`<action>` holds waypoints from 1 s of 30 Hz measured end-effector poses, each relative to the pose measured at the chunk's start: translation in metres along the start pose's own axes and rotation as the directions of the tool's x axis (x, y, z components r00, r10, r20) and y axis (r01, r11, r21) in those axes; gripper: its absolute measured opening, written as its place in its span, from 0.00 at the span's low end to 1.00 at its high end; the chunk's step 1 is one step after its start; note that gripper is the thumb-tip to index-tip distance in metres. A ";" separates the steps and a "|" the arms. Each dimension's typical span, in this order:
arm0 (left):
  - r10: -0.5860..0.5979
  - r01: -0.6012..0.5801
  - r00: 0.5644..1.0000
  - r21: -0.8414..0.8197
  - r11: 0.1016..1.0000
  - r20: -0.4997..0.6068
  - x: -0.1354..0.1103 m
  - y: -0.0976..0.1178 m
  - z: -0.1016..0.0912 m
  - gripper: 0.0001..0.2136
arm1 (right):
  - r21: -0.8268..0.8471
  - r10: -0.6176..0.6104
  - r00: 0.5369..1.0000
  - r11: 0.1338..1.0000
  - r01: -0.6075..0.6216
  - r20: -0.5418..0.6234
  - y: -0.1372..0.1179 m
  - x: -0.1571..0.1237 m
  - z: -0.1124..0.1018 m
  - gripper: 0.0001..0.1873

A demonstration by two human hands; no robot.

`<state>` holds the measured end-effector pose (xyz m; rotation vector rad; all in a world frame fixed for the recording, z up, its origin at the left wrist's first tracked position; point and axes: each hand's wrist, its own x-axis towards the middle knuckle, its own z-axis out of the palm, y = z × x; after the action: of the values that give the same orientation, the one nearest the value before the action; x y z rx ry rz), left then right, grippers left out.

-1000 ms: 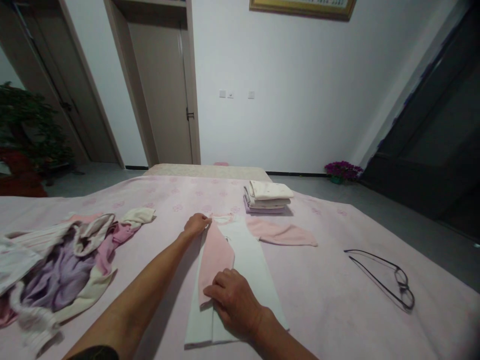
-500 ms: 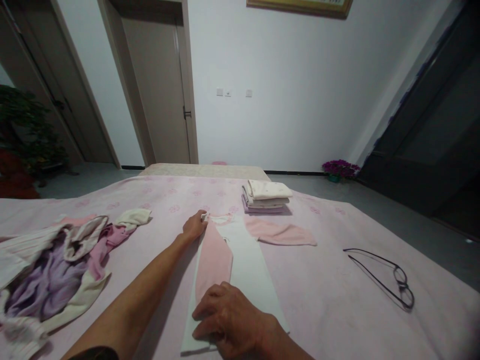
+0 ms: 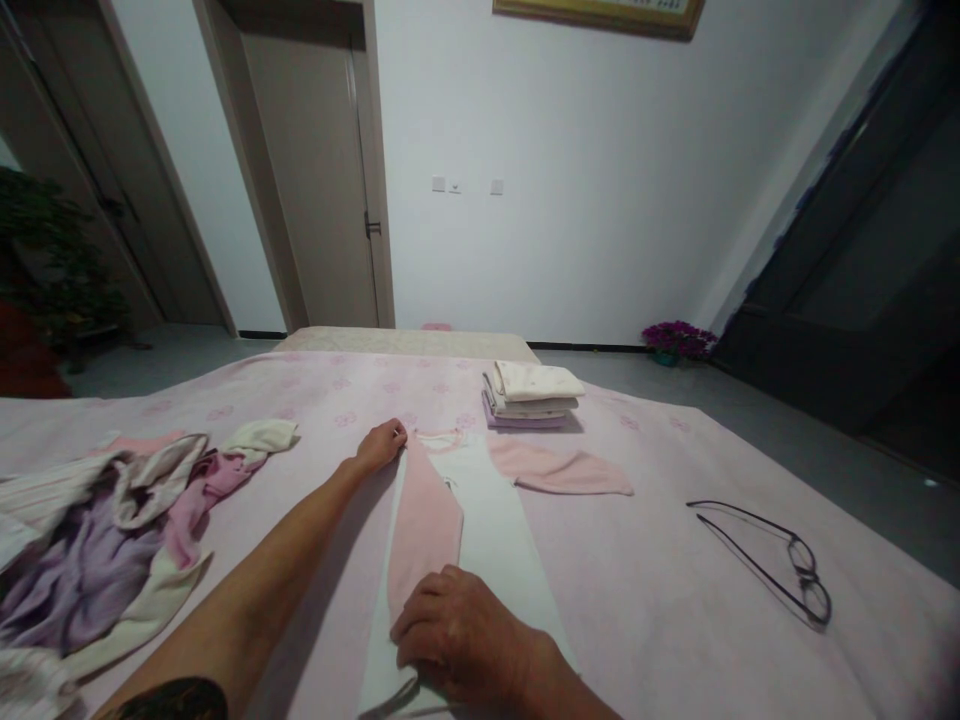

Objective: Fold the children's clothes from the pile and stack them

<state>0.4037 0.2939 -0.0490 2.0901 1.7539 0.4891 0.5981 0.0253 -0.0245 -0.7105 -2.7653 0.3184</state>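
A white top with pink sleeves (image 3: 487,530) lies lengthwise on the pink bedspread (image 3: 675,600) in front of me. One pink sleeve (image 3: 424,520) is folded in over the white body; the other sleeve (image 3: 559,468) lies spread out to the right. My left hand (image 3: 381,446) reaches far forward and pinches the garment's left shoulder corner. My right hand (image 3: 461,635) rests close to me on the lower part of the top, fingers curled and pressing the end of the folded sleeve and the hem.
A loose heap of clothes (image 3: 105,540) in purple, pink and cream lies at the left. A neat stack of folded clothes (image 3: 532,395) sits farther back. A pair of glasses (image 3: 780,565) lies on the bedspread at the right. Doors and a wall stand beyond.
My right hand slid down toward me along the folded sleeve to the hem. My left hand stayed at the shoulder corner. The view shifted slightly.
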 end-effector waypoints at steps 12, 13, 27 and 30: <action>-0.121 0.124 0.991 0.069 0.990 -0.053 -0.006 -0.009 -0.011 0.11 | 0.048 0.061 0.997 0.997 -0.059 -0.054 0.012 -0.009 0.004 0.04; -0.121 0.126 0.990 0.064 0.990 -0.078 -0.010 -0.007 -0.010 0.13 | 0.052 0.064 0.996 0.997 -0.061 -0.063 0.013 -0.009 0.005 0.04; 0.176 -0.169 0.980 0.080 0.982 -0.096 -0.075 0.009 0.012 0.15 | 0.020 0.212 0.966 0.977 -0.212 -0.150 0.008 -0.007 0.004 0.17; 0.216 -0.206 0.972 0.100 0.973 -0.096 -0.091 0.016 0.012 0.18 | 0.036 0.161 0.978 0.987 -0.157 -0.130 0.007 -0.006 0.003 0.17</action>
<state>0.4081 0.2005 -0.0546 2.3690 1.6451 0.6018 0.6054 0.0283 -0.0301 -0.9144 -2.5810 0.3256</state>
